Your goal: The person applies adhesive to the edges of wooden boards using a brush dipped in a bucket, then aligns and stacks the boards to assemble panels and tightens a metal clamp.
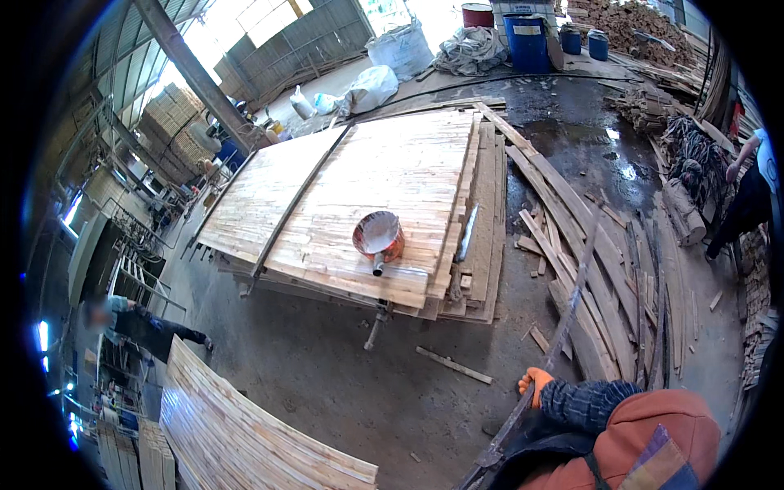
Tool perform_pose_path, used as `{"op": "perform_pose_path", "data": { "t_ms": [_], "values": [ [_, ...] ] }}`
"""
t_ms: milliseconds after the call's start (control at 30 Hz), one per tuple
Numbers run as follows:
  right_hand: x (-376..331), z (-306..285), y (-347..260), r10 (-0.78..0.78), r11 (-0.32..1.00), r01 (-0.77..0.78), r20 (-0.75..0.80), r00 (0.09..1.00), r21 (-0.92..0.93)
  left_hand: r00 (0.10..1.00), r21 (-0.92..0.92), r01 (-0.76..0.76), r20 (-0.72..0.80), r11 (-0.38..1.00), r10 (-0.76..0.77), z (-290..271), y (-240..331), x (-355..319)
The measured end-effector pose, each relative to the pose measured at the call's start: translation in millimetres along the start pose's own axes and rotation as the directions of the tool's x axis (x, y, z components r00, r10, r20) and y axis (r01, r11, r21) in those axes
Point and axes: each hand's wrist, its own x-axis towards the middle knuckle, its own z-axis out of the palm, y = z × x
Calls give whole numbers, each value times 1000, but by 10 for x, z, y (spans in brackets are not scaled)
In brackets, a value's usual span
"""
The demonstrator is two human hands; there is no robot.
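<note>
At the lower right, my right hand (535, 387), in an orange glove, is closed around a long, dull metal bar (581, 273). The bar slants from the bottom edge up toward the loose boards, and a bulkier fitting (490, 457) shows near its lower end. My left hand is out of sight. Ahead of me lies a stack topped by a wide panel of narrow pale wood strips (359, 184). A dark bar (302, 196) crosses it. On the panel's near part stands a stained orange bucket (379, 234) with whitish stuff inside; a short grey cylinder (378, 265) is beside it.
Long loose planks (596, 269) lie on the floor to the right, and a short stick (454, 365) nearer. Another strip panel (245, 433) is at lower left. One person (147, 322) stands left, another (747, 196) far right. Blue barrels (527, 42) and white sacks (371, 88) stand behind.
</note>
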Motion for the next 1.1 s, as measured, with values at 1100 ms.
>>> {"op": "perform_pose_path", "data": {
  "t_ms": [1100],
  "values": [
    [2101, 5347, -2147, -168, 703, 248, 184, 969, -667, 967, -491, 179, -73, 852, -246, -1554, 2329, 4607]
  ]
}}
